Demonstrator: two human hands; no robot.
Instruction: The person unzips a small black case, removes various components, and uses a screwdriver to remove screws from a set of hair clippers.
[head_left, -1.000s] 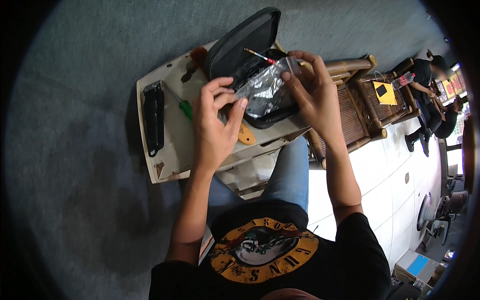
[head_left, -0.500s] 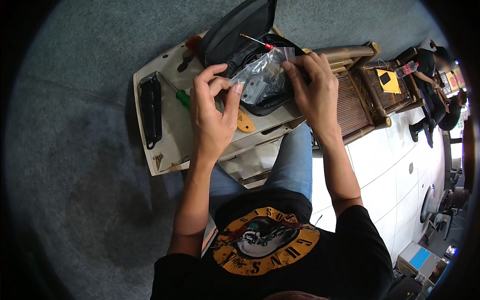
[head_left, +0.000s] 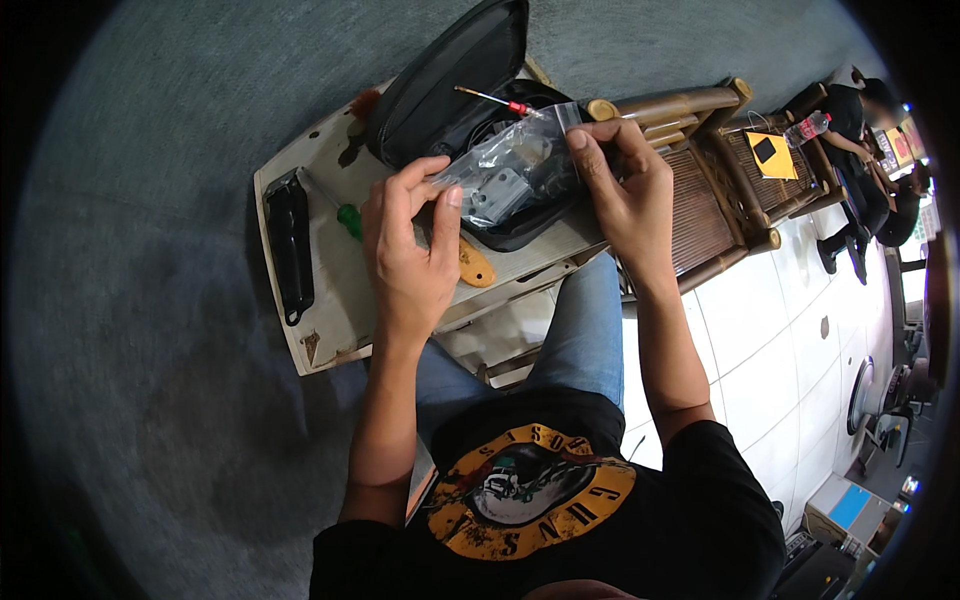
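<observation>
A clear plastic zip bag with small metal, blade-like parts inside is stretched between my hands. My left hand pinches its left end between thumb and fingers. On the other side my right hand grips the upper right corner. Behind and below the bag lies an open black zip case, its contents partly hidden. A red-handled screwdriver rests across the case, just beyond the bag. Close to my left hand are a green-handled screwdriver and a yellowish wooden handle, both partly covered.
The black hair clipper lies at the left of the worn pale tabletop. Bamboo chairs stand to the right, one bearing a yellow envelope and a phone. A bottle and seated people are further right.
My hands have drawn slightly apart, spreading the bag wider so the metal parts show more plainly. The table and case sit a little further left in view.
</observation>
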